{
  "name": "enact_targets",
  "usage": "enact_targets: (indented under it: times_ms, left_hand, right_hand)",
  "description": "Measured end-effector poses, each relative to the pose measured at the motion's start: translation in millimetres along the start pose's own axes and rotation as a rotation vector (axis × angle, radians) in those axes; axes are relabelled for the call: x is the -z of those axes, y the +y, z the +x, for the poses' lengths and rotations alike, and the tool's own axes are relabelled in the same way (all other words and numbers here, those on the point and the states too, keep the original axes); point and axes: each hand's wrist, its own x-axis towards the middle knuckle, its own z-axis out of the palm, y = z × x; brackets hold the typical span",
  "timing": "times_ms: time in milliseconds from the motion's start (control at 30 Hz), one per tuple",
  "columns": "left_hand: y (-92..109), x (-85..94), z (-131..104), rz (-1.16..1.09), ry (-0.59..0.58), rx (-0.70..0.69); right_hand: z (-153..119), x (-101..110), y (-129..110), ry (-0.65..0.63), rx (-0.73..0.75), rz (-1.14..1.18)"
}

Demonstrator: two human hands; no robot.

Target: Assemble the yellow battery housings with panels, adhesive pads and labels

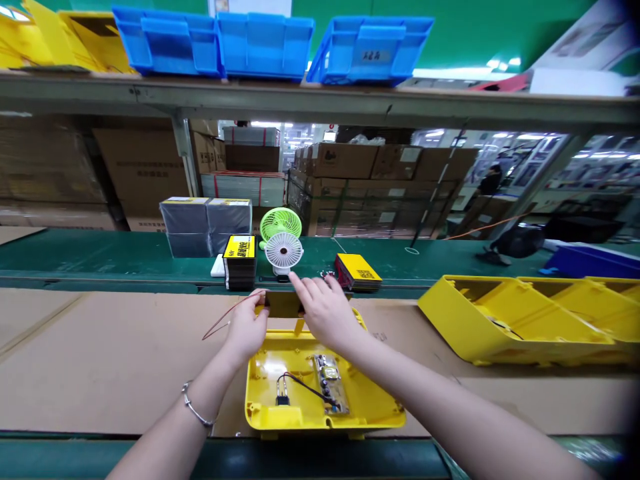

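Both hands are over the far edge of an open yellow housing lying on cardboard. My left hand grips the left end of a dark, flat rectangular piece, and a thin reddish wire trails to the left. On the right end of that piece rests my right hand, its index finger extended and its thumb hidden. Inside the housing are a circuit board and a black socket, joined by dark wires.
Beyond stand a white fan, a green fan, a stack of yellow-topped pieces and another yellow-topped stack. Gray blocks are at the left rear. Nested yellow housings lie right. Blue bins line the shelf above.
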Motion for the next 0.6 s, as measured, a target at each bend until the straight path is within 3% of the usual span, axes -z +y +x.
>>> enact_targets:
  times_ms: [167, 267, 500, 600]
  left_hand:
    - [-1.7, -3.9, -0.9, 0.009, -0.023, -0.005]
    - [-2.8, -3.5, -1.1, 0.016, -0.029, 0.005]
    - [-0.4, 1.8, -2.7, 0.054, -0.042, -0.009]
    - [10.1, 11.6, -5.6, 0.27, 0.039, -0.072]
  right_hand:
    - [4.7, -11.6, 1.2, -0.318, 0.082, 0.077]
    - [11.5, -3.1, 13.3, -0.405, 0.018, 0.146]
    - [17.3, 6.6, 15.9, -0.366, -0.076, 0.142]
    - [16.3, 10.9, 14.5, -0.289, -0.057, 0.182]
